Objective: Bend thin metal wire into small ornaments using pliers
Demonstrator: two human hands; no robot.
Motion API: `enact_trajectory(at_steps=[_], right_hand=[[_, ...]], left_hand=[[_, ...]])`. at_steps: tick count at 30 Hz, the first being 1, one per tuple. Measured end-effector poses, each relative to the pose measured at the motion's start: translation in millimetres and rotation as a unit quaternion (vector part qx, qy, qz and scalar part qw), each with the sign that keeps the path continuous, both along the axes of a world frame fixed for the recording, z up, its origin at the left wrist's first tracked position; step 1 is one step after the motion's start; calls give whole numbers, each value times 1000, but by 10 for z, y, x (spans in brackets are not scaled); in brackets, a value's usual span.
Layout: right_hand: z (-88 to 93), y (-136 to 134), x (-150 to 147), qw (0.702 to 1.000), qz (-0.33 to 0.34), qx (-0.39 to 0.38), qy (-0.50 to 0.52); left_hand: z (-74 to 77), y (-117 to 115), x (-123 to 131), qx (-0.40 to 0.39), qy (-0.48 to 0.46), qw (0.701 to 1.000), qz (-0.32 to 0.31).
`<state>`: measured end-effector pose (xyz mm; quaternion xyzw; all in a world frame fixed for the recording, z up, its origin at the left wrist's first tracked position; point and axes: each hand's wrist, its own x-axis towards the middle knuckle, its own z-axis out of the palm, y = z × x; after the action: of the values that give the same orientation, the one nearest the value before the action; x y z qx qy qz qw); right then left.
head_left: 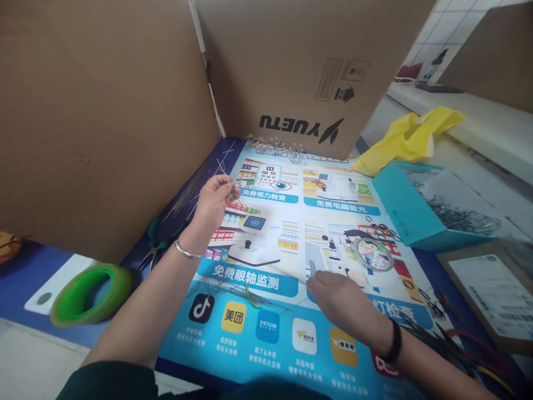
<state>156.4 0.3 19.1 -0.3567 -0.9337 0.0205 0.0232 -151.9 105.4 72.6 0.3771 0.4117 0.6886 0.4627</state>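
Observation:
My left hand (214,201) is raised over the printed poster (291,333), its fingers pinched on a few thin wires (222,169) that stick up from the fingertips. A silver bangle rings that wrist. My right hand (339,297) rests low on the poster with fingers curled, a small grey flat piece (312,268) showing at its fingertips. A black band is on that wrist. A short yellow-green wire (250,295) lies on the poster between the hands.
Tall cardboard boxes (300,66) wall off the back and left. A green tape roll (89,291) and pliers (156,244) lie at left. At right stand a teal box (410,214) of small metal parts, a clear tape roll (375,254), a yellow cloth (410,136) and loose wires (458,339).

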Motion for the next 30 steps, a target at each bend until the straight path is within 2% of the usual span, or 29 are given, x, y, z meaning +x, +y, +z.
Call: enact_trajectory(at_steps=[2,4,8,10,13,16,18,20,26,30], right_hand=[[89,176,59,996,-52,8,69],[176,365,70,980,-97,-6,177],[267,666,-133,914,-169,-83,360],[223,781,-316,881,-192,-129,413],[44,936,-583,849,-187,-198,454],[-162,1040,-754,852,-172,-213,446],[-247,1060,-810,854,-166,-218,441],[-273,1046,-841,857,-159,-221,437],[-216,959,-920,870,-140,-198,430],[-259,960,-930,875,-135,-193,423]], left_hand=[[-7,12,53,9,17,1000,-8],[-10,18,136,17,47,998,-23],[-37,-13,383,31,94,994,-45],[-94,-52,520,34,121,991,-56],[-264,-113,683,24,163,984,-60],[-466,-158,767,4,193,980,-57],[-546,-184,788,-6,209,977,-50],[-552,-216,798,-8,218,975,-41],[-430,-308,850,29,266,963,-25],[-525,-324,892,1,185,981,-51]])
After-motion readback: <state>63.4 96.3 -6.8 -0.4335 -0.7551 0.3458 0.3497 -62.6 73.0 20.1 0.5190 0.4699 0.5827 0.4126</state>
